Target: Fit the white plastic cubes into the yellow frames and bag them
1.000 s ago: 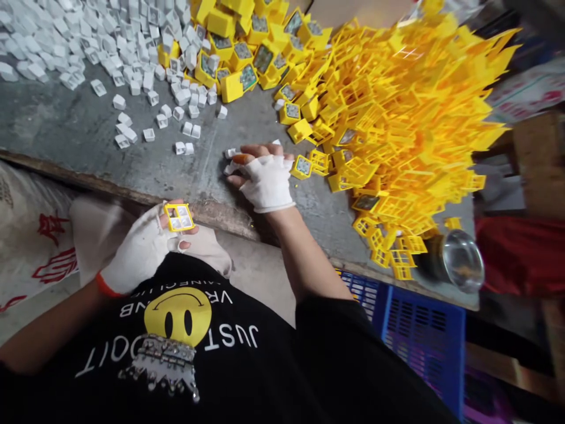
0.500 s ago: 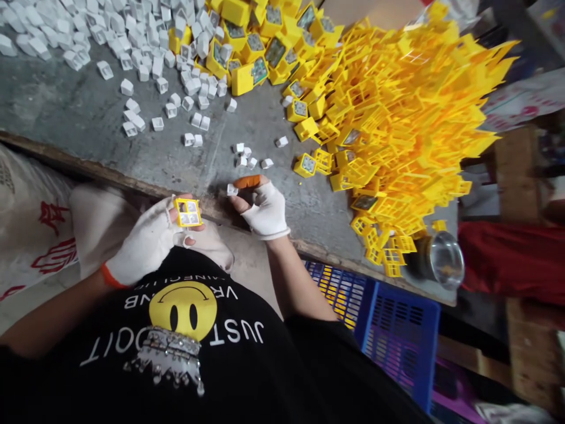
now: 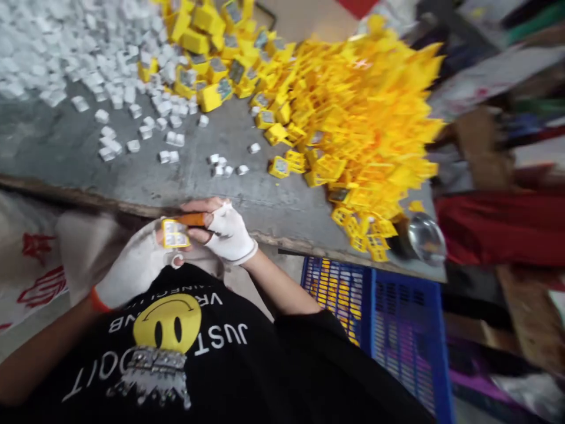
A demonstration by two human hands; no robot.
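Observation:
My left hand (image 3: 139,259), in a white fingerless glove with an orange cuff, pinches a small yellow plastic frame (image 3: 176,234) with white caps in its square cells. Over the table's front edge, my right hand (image 3: 227,232), gloved in white with an orange-covered finger, meets the frame at its upper right corner. Its thumb and finger close on that corner. The white cap seen earlier in these fingers no longer shows apart from the frame. Closest on the table lie a few loose white caps (image 3: 218,171).
A large heap of white caps (image 3: 110,53) covers the back left. Yellow housings (image 3: 212,97) and a tall pile of yellow frames (image 3: 362,118) fill the middle and right. A metal bowl (image 3: 426,238) stands at the right corner; blue crates (image 3: 406,330) sit below the edge.
My right hand has moved left and down from beside the table edge, bringing its white cap to the yellow frame in my left hand. The whole view has shifted somewhat.

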